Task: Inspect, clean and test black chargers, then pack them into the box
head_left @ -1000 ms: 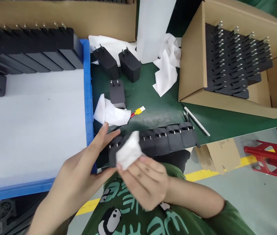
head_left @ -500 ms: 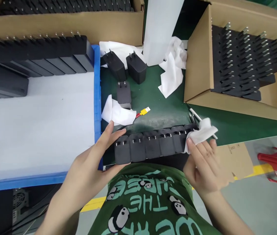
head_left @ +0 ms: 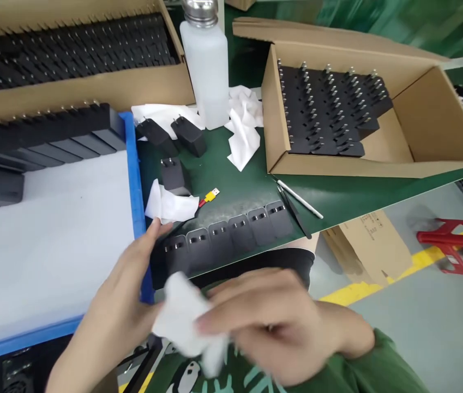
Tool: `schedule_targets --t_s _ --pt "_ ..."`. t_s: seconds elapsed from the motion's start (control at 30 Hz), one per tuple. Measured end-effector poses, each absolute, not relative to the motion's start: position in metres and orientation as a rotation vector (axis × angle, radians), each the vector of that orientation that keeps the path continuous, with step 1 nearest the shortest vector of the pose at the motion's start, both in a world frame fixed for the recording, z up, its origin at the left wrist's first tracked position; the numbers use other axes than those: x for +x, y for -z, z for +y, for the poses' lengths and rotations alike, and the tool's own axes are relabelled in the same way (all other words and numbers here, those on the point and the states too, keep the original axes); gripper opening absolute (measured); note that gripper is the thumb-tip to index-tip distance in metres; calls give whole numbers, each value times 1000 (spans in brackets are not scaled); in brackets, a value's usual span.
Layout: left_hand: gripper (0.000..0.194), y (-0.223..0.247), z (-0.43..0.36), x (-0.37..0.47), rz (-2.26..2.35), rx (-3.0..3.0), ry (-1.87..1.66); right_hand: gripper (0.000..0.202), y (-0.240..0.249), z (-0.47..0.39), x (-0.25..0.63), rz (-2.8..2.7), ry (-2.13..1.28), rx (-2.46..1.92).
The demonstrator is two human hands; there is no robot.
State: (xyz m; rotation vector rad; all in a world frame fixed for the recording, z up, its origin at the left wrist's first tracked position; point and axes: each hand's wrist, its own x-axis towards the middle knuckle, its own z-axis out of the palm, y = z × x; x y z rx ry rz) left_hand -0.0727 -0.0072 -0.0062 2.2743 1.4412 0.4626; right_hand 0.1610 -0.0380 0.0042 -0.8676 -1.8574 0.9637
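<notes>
A row of several black charger plugs [head_left: 220, 243] stands along the table's near edge, their metal prongs showing. At the row's left end is my left hand [head_left: 119, 297], its thumb and fingers spread apart; I cannot tell whether it touches the end plug. My right hand [head_left: 270, 322], blurred by motion, pinches a white wiping cloth [head_left: 186, 316] in front of the row, close to my left thumb. Three more charger plugs, one of them a single black plug [head_left: 174, 176], stand farther back beside a folded white cloth [head_left: 176, 206].
A blue-edged tray [head_left: 133, 180] with black plugs lies at left. Plugs fill an open carton [head_left: 133, 87] behind it and partly fill another carton [head_left: 337, 166] at right. A white bottle [head_left: 209, 76], tweezers [head_left: 294, 213], a white pen-like tool [head_left: 300, 198] and a yellow USB plug [head_left: 212, 195] are on the table.
My right hand has moved left with the cloth, from the row's right end to in front of its left part. The whole view has shifted; my left hand stays at the left end.
</notes>
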Motion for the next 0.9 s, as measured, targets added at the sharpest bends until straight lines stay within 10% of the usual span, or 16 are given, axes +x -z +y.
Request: schedule_targets --t_s 0.33,0.67,0.9 --pt "93 -7 9 -28 1405 2641 -426 50 45 -89 311 -1319 -494 -1634" --pt "79 -1 15 -18 1328 2829 -309 39 47 -67 259 -1027 44 -1581" --pt "39 -6 -11 18 882 2950 -646 35 11 -30 262 -979 -597 -1446"
